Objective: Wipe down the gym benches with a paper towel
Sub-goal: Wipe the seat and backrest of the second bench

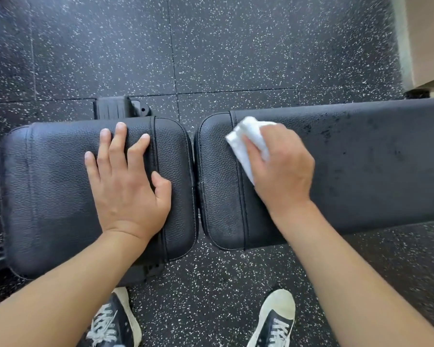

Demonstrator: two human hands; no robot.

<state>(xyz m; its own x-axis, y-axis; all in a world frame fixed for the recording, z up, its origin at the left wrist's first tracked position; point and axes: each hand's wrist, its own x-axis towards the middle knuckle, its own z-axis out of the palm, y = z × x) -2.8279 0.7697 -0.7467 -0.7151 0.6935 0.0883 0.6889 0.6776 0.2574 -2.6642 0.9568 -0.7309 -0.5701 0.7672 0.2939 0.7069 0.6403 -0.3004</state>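
A black padded gym bench runs across the view in two parts: a short seat pad [50, 186] on the left and a long back pad [376, 166] on the right, with a narrow gap between them. My left hand [128, 181] rests flat on the seat pad with fingers spread. My right hand [281, 166] holds a folded white paper towel [246, 141] against the left end of the back pad. The towel sticks out past my fingers. Dark wet streaks show on the back pad to the right of my hand.
Black rubber floor [236, 46] with white speckles lies all around. A black bench frame part [115, 107] shows behind the seat pad. A pale wall base [421, 41] stands at top right. My two sneakers [273, 321] stand in front of the bench.
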